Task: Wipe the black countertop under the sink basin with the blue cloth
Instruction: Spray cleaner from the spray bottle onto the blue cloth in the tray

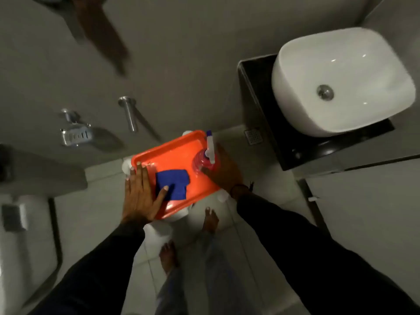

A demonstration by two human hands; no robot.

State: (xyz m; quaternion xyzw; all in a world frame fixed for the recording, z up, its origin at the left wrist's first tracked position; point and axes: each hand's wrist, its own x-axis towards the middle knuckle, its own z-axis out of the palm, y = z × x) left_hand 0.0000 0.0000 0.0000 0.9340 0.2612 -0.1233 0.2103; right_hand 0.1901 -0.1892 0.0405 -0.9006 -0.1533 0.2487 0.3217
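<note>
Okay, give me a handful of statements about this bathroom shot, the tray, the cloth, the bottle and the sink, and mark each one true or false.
1. The blue cloth lies on the orange tray. True.
2. The left hand has its thumb on the cloth. True.
3. The right hand is wiping the black countertop. False: it is at the spray bottle on the tray.
4. The sink basin is full of water. False: it looks empty, with the drain showing.
5. The spray bottle stands on the countertop. False: it is on the tray.

Blue cloth (173,183), orange tray (168,153)
</note>
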